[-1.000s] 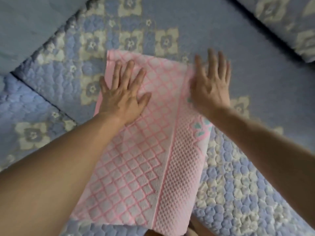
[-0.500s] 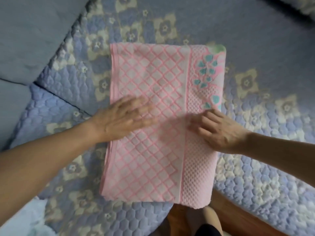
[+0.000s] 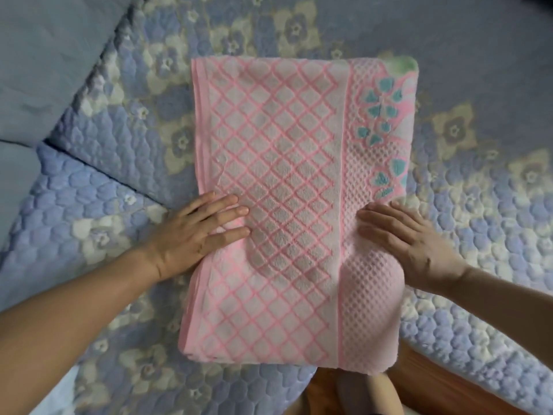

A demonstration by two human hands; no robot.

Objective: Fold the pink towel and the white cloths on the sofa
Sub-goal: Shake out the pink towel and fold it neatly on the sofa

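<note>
The pink towel (image 3: pixel 287 181), folded into a long rectangle with a diamond lattice and teal flowers along its right band, lies flat on the sofa's blue quilted cover (image 3: pixel 98 205). My left hand (image 3: pixel 197 235) lies flat on the towel's left edge, fingers straight and pointing right. My right hand (image 3: pixel 410 244) rests palm down on the waffle-patterned right band, fingers pointing left. Both hands sit about midway down the towel. The towel's near end hangs slightly past the sofa's front edge. No white cloth is plainly in view.
Plain blue back cushions (image 3: pixel 45 70) fill the upper left, with a dark seam between seat cushions. A wooden floor (image 3: pixel 425 381) and a foot (image 3: pixel 374 393) show below the towel's near end. A pale fabric patch (image 3: pixel 51 399) sits at the bottom left corner.
Both hands slid from the towel's far end toward me along its length, to about its middle. The view shifted, and the whole towel now shows.
</note>
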